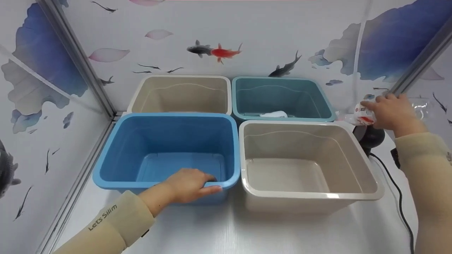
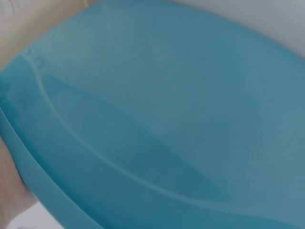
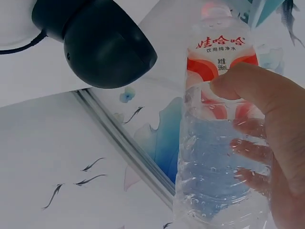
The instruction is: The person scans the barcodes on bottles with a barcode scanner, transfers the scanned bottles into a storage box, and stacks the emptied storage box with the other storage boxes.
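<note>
Clear plastic bottle (image 3: 202,157) with a red-and-white label lies in the right hand (image 1: 397,112), beyond the right-hand edge of the front beige tub (image 1: 310,194); it is held sideways, its pinkish cap end pointing left, near the right corner of the teal tub (image 1: 282,119); whether cap and tub touch, I cannot tell. The right hand is clamped round the bottle, thumb across the label, the other fingers showing through the plastic from behind; a dark rounded device (image 3: 109,45) sits just beside and below it, with a black cord (image 1: 400,190) running toward the near edge of the surface (image 1: 226,234). The left hand (image 1: 187,185) is well apart from the bottle, to its left and nearer the wearer; it grips the front rim of the blue tub (image 1: 173,115) near its right corner, the thumb on the outer side; the floor of that tub is bare. Behind the blue tub stands another beige tub (image 1: 187,76); a white object (image 1: 275,114) lies inside the teal tub, too partly hidden to name.
</note>
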Demonstrator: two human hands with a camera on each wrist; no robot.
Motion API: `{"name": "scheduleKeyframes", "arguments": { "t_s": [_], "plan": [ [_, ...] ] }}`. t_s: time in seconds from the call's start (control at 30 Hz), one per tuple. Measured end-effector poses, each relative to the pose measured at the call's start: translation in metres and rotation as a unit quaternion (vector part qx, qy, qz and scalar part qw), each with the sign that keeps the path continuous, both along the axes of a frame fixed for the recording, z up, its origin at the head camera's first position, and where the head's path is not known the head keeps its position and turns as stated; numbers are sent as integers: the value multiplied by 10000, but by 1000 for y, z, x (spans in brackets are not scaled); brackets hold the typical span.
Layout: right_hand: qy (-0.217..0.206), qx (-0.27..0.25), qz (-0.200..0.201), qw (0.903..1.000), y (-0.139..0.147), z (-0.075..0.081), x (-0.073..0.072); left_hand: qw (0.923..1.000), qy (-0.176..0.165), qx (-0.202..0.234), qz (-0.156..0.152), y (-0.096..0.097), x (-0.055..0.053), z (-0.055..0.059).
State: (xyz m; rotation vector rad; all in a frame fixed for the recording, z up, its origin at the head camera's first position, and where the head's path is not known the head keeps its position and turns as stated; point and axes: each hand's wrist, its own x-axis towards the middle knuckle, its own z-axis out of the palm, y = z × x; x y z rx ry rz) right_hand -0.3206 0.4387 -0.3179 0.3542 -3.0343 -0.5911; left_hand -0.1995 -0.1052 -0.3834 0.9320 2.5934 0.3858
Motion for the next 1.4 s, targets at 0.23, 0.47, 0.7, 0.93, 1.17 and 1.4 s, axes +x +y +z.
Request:
{"name": "scheduleKeyframes", "arguments": {
  "t_s": [0.23,0.47,0.7,0.93,1.17,1.4],
  "plan": [
    [-404,-184,69,9990,-6,-18,-4,9999,43,35,-107,2,1,0],
    [-618,-356,138,9974,-14,-28,-7,9999,-120,-7,-1,4,1,2],
    [-649,-399,235,9968,-17,-30,-8,9998,-192,-43,62,4,1,2],
    [-613,-492,135,9968,-19,-29,-9,9998,-147,-38,84,3,1,3],
    [-599,-411,244,9971,-23,-27,-12,10000,-4,18,43,1,2,3],
    [-654,-440,257,9966,-24,-29,-14,9999,-69,7,101,0,1,2]
  ]
}}
